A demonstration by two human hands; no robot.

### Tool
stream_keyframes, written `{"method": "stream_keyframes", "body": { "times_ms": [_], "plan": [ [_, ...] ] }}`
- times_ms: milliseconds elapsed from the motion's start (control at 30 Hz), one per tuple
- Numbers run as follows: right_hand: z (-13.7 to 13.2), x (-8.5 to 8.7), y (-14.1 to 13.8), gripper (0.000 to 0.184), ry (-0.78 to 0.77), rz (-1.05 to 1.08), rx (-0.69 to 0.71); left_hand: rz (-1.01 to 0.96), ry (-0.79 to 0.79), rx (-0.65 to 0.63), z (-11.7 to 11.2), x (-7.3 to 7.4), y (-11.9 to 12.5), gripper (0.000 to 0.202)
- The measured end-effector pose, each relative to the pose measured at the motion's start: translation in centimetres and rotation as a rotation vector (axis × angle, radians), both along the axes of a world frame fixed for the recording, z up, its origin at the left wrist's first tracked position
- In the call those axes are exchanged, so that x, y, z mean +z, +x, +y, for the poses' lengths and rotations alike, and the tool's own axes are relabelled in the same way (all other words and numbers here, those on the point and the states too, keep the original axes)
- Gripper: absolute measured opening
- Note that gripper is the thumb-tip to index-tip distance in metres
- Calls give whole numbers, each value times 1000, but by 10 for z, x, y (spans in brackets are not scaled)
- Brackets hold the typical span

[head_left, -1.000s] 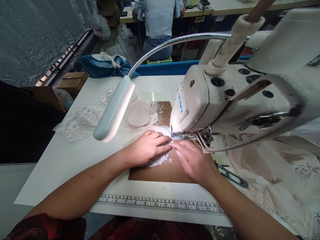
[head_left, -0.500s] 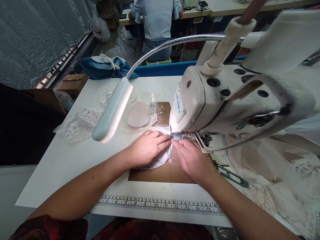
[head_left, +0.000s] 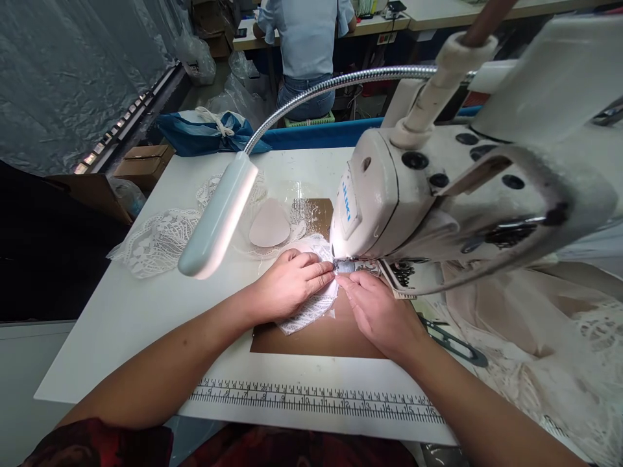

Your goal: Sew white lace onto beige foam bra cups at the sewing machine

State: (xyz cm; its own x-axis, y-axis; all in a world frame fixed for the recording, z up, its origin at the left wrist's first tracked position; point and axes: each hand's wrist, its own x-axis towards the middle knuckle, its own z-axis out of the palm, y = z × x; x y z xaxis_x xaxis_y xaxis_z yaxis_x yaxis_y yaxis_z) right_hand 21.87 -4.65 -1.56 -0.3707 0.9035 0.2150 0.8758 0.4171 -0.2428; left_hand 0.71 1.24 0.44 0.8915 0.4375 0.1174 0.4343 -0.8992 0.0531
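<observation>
A white lace cup piece [head_left: 311, 311] lies under the presser foot of the white sewing machine [head_left: 370, 188]. My left hand [head_left: 291, 285] rests flat on this lace, fingers stretched toward the needle area. Close by on the right, my right hand [head_left: 377, 308] has its thumb and index finger pinched at the edge of the lace, beside the presser foot. The fingertips of both hands nearly meet there. The needle itself is too small to make out. Under the lace and my right hand is a brown plate [head_left: 311, 344].
A beige cup pad [head_left: 269, 224] and lace pieces [head_left: 158, 243] lie to the left, beneath a bendable lamp [head_left: 219, 214]. Green-handled thread snips [head_left: 455, 342] and sheer fabric [head_left: 516, 311] are at right. A ruler strip [head_left: 311, 397] runs along the front edge. A person [head_left: 306, 52] sits beyond.
The lace cup piece has turned under my left hand, its lower end swinging to the right and more of its far edge showing. Both hands stay almost in place.
</observation>
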Motion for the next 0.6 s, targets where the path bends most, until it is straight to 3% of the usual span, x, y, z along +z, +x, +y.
{"method": "stream_keyframes", "body": {
  "times_ms": [367, 600],
  "plan": [
    [6, -2, -1, 42, 11, 12, 46, -109, 8, 88, 6, -5, -2, 37],
    [4, 0, 2, 42, -19, 30, 30, -70, 4, 118, 4, -2, -5, 36]
  ]
}}
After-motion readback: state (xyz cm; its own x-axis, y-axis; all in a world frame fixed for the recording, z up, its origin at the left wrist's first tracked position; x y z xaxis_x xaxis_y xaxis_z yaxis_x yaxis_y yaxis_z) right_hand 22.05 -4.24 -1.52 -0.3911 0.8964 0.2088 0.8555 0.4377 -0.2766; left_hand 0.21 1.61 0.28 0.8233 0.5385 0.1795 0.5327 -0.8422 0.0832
